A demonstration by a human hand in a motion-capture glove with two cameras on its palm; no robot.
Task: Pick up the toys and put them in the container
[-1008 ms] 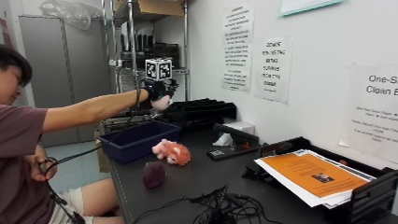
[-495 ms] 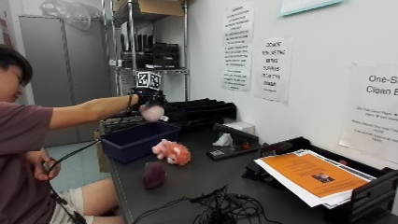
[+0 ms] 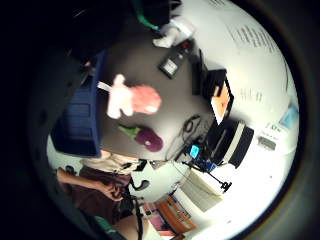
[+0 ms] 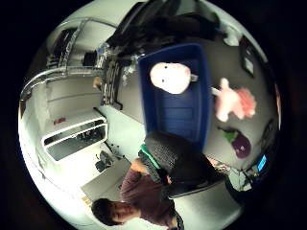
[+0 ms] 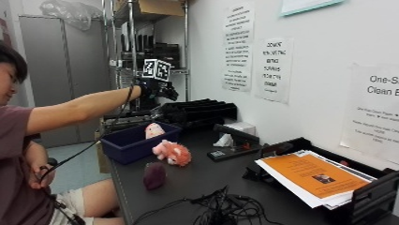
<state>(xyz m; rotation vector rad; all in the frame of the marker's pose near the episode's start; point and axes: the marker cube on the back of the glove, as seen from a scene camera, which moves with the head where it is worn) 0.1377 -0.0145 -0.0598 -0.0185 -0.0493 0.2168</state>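
Fingers of the gloved right hand [image 5: 154, 88] look relaxed and hold nothing — the hand hangs in the air above the far end of the blue container [image 5: 128, 146], though the glove is dark and I judge this partly from the pale pink toy [image 5: 153, 130] sitting apart from it, down in the bin.

Two toys remain on the dark table [image 5: 205, 180]. A pink-and-orange plush [image 5: 173, 153] lies just beside the container's long wall, at about 4 o'clock from it in the outside view. A purple plush [image 5: 154, 175], eggplant-like with a green stem in the palm view, stands nearer the table's front edge, at about 7 o'clock from the pink one.

Both look soft, light and squashy, so they should not slip or break. I would pinch each round its thickest middle, not by a limb or stem.

Room is fair: bare tabletop lies around both toys. A tangle of black cables [image 5: 218, 208] sits at 4 o'clock from the purple plush, and a small black device [image 5: 232, 152] lies at 3 o'clock from the pink one — neither crowds the path. The container's rim is the one edge to clear.
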